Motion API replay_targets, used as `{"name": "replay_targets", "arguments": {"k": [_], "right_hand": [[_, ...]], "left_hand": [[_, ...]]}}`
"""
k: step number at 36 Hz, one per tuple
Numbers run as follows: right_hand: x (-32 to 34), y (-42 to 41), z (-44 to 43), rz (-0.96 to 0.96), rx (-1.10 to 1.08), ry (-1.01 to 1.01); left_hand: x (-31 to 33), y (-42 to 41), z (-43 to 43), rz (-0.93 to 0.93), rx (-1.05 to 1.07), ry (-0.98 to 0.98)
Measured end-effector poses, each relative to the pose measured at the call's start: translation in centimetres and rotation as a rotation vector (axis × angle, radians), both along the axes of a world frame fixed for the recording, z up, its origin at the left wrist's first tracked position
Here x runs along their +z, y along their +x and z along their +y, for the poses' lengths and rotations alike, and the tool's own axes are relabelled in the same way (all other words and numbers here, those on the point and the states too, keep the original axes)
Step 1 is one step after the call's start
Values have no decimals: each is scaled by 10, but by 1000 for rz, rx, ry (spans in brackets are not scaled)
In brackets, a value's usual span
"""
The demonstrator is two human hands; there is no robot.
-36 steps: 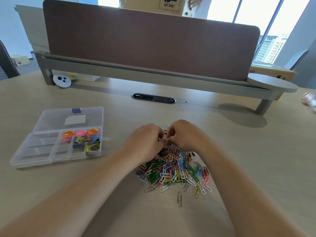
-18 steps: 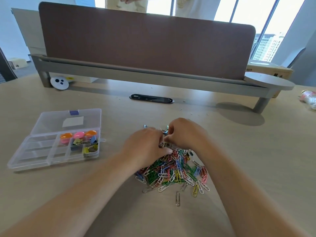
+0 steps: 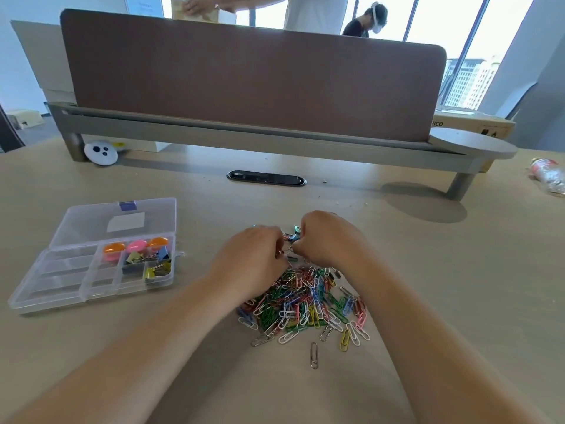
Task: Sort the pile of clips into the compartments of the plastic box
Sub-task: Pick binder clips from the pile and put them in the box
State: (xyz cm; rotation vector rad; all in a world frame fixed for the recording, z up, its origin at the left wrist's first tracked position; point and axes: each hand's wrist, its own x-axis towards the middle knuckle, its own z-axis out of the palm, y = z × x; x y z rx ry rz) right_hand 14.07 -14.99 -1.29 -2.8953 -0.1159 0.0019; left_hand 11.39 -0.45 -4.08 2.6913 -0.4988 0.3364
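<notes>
A heap of coloured paper clips (image 3: 305, 304) lies on the desk in front of me. Both hands meet at its far edge. My left hand (image 3: 253, 255) and my right hand (image 3: 324, 240) have their fingers curled together around small clips between them, where a few binder clips (image 3: 293, 235) show. What each hand pinches is mostly hidden by the fingers. The clear plastic box (image 3: 55, 289) stands open to the left, its lid (image 3: 122, 221) folded back. Its right compartments hold orange and pink round clips (image 3: 134, 246) and coloured binder clips (image 3: 149, 264). One grey paper clip (image 3: 314, 354) lies apart, nearer me.
A brown desk divider (image 3: 250, 84) on a grey shelf (image 3: 244, 139) closes off the back of the desk. A cable slot (image 3: 266, 178) lies in the desk before it. A white round object (image 3: 101, 153) sits far left, a crumpled bottle (image 3: 547, 175) far right. People stand behind the divider.
Both hands have stayed at the far edge of the pile, fingers working together on clips. The view has tilted up slightly, showing people behind the divider.
</notes>
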Motion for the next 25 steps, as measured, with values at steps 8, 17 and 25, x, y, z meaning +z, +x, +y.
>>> {"name": "replay_targets", "arguments": {"k": [8,17,25], "right_hand": [[11,1,-4,34,-10,115],[11,1,-9,-13,-88,455],[13,-3,1,13,-57,303]], "left_hand": [[0,2,4,-52,25,-85],[3,3,8,-53,32,-140],[1,6,13,-65,55,-144]]}}
